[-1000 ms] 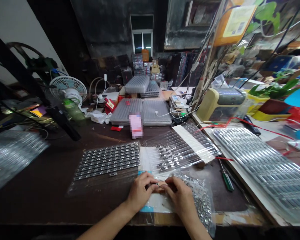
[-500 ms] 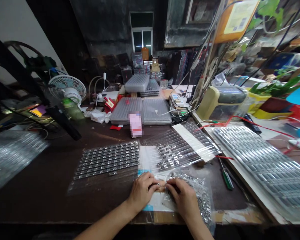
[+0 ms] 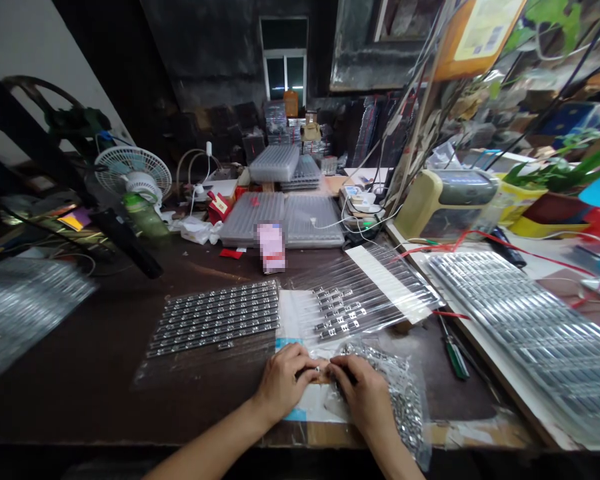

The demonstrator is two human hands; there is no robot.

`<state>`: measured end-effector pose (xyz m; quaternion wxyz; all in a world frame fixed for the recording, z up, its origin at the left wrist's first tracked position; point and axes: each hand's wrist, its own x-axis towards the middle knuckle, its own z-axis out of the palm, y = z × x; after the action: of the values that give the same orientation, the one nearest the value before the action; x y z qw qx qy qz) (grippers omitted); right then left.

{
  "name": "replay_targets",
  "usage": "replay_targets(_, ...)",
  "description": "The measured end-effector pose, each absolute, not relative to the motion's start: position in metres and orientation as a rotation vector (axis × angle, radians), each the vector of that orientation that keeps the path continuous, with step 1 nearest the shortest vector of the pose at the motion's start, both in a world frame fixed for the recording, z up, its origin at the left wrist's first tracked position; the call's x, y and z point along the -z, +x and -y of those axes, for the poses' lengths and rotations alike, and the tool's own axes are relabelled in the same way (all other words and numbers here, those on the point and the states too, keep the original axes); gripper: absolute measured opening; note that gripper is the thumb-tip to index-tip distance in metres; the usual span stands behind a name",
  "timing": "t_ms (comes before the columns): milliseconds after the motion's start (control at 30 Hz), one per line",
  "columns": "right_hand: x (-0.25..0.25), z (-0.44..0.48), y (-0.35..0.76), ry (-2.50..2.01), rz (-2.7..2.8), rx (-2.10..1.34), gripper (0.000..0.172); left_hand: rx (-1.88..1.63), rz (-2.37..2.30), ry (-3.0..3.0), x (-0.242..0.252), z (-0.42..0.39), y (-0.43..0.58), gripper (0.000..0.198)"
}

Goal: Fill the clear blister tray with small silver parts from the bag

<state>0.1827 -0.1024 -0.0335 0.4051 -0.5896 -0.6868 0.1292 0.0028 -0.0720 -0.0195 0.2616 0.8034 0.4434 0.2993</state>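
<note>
Left hand (image 3: 283,379) and right hand (image 3: 363,393) palms down, fingers curled, fingertips meeting, forearms converging

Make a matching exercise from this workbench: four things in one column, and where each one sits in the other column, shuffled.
1 white fan
2 green screwdriver
3 bag of small metal parts
4 full sheet of metal parts

A partly under the right hand
B back left of the table
C just right of the bag
D ahead and left of the left hand

Pairs: 1-B, 2-C, 3-A, 4-D
</note>
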Motion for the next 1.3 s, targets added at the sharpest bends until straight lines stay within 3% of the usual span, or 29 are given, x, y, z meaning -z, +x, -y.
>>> replay_targets(233, 0.036, 0.103, 0.18, -1.517, 1.733, -0.363, 0.023, -0.842, -1.167, 2.217, 0.021, 0.073, 0.004, 0.016)
replay_targets(433, 0.033, 0.1, 0.164, -1.528, 1.839, -0.341, 0.015, -1.191, -1.257, 1.844, 0.023, 0.062, -0.005, 0.009)
replay_targets(633, 0.03, 0.1, 0.157, -1.6, 1.957, -0.234, 0.012, -1.139, -1.265, 1.833, 0.023, 0.059, -0.009, 0.013)
replay_targets(833, 0.035, 0.112, 0.204, -1.472, 2.24, 0.201, 0.044, -1.098, -1.256, 1.84, 0.025, 0.059, -0.008, 0.014)
replay_targets(900, 0.038, 0.119, 0.222, -1.415, 2.302, 0.304, 0.047, -1.073, -1.264, 1.847, 0.025, 0.06, -0.008, 0.014)
replay_targets(1100, 0.042, 0.123, 0.225, -1.534, 2.143, 0.145, 0.022, -1.01, -1.286, 1.827, 0.017, 0.057, -0.006, 0.012)
replay_targets(1300, 0.041, 0.118, 0.211, -1.538, 1.94, 0.156, 0.022, -0.921, -1.235, 1.929, -0.001, 0.059, 0.01, 0.011)
